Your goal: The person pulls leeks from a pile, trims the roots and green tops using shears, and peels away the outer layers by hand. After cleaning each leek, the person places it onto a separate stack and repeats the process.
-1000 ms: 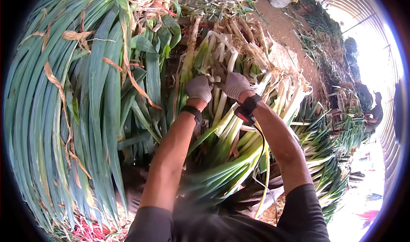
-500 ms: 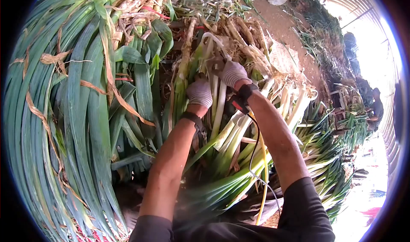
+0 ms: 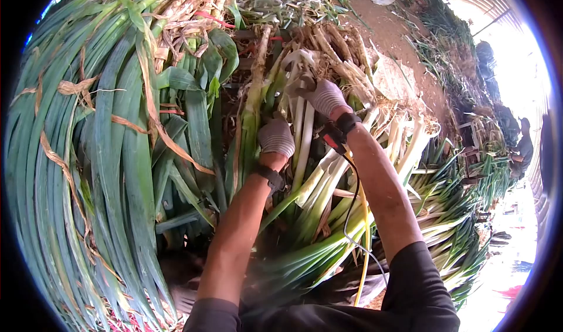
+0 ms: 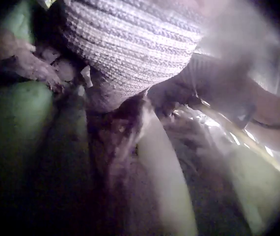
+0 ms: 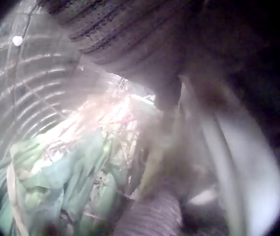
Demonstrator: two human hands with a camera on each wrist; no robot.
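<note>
Both hands wear striped, light gloves. In the head view the right hand (image 3: 328, 99) is curled at the upper part of white leek stalks (image 3: 302, 134), its fingertips against pale, loose skin (image 3: 300, 62). Lower and to the left, the left hand (image 3: 276, 137) lies beside the same stalks, its fingertips hidden below the glove. The left wrist view has the ribbed glove (image 4: 130, 44) above a pale stalk (image 4: 167, 172). In the blurred right wrist view, a broad white stalk (image 5: 253, 177) stands beside the right glove (image 5: 125, 39), with the left glove (image 5: 152, 214) below.
Long green leeks (image 3: 117, 156) fill the left side. Rooted leeks (image 3: 404, 138) lie right of the hands, and further piles (image 3: 457, 238) beyond. A cable (image 3: 353, 215) hangs by the right forearm. Bare ground (image 3: 381, 27) shows at the top; a person (image 3: 522, 147) is far right.
The right hand has moved up along the stalks, then slightly right. My left hand has moved down, so the hands are farther apart. Pale skin above them has changed shape.
</note>
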